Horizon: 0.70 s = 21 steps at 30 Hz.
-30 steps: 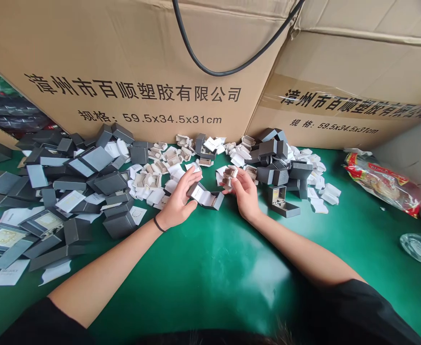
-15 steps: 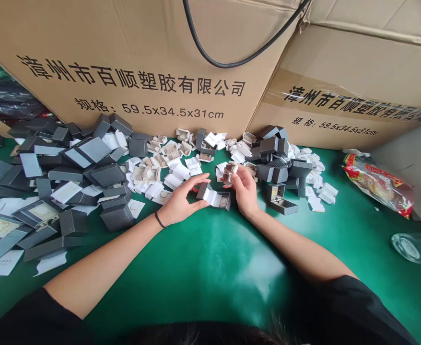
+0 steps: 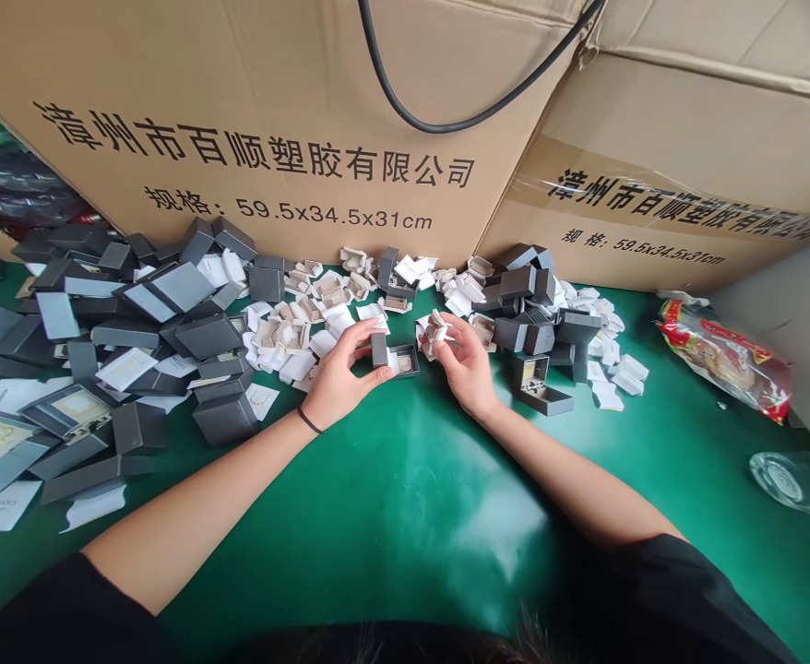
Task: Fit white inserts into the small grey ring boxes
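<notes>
My left hand point(image 3: 339, 373) grips a small open dark grey box point(image 3: 395, 355) by its raised lid, just above the green table point(image 3: 411, 498). My right hand point(image 3: 466, 364) holds a small beige insert point(image 3: 438, 330) between its fingertips, right of the box. Loose white and beige inserts point(image 3: 294, 337) lie in a heap behind both hands. Another open grey box point(image 3: 540, 385) stands just right of my right wrist.
A pile of grey boxes and lids point(image 3: 135, 341) covers the left side. More grey boxes point(image 3: 530, 304) are stacked at the back right. Two large cardboard cartons point(image 3: 273, 111) wall off the back. A red snack bag point(image 3: 723, 355) and a clear glass item point(image 3: 796, 480) lie at right.
My left hand has turned the open grey box and drawn it closer to the heap, now pinching its lid upright. My right hand has lifted the beige insert slightly.
</notes>
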{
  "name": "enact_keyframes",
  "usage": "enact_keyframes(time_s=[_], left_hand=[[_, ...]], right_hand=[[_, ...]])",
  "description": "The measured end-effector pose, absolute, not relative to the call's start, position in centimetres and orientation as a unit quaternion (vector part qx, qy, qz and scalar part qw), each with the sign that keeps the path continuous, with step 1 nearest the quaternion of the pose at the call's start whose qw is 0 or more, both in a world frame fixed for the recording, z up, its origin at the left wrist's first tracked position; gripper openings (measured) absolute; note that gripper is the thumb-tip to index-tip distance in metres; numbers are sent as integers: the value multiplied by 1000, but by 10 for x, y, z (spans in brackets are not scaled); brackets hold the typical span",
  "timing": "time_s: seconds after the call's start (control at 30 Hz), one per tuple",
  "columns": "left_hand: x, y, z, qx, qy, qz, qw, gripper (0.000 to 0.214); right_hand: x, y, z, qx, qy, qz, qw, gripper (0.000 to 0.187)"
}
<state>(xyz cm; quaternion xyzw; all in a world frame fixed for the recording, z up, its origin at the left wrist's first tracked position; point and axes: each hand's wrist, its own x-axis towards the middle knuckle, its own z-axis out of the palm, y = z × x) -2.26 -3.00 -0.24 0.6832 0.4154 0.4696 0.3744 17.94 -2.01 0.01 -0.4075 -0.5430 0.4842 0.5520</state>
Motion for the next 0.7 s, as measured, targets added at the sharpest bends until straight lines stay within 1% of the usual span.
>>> enact_keyframes(time_s=[0.17,0.33,0.4,0.53,0.7], left_hand=[[-21,-32,-1,684,407,470,382,71],[-21,-33,2,667,408,459,422,75],[-21,-34,4,662,410,456,431,75],[-21,-34,5,660,408,456,436,76],[-21,-34,5,661,406,459,433,75]], right_hand=[[176,-22,3,-360,-567,511,537,40],[174,-23,-2,-365,-631,493,474,46],[175,-24,-4,-362,-657,479,456,45],[179,-26,-5,-348,-711,420,443,39],[183,-26,-1,-353,-790,301,401,37]])
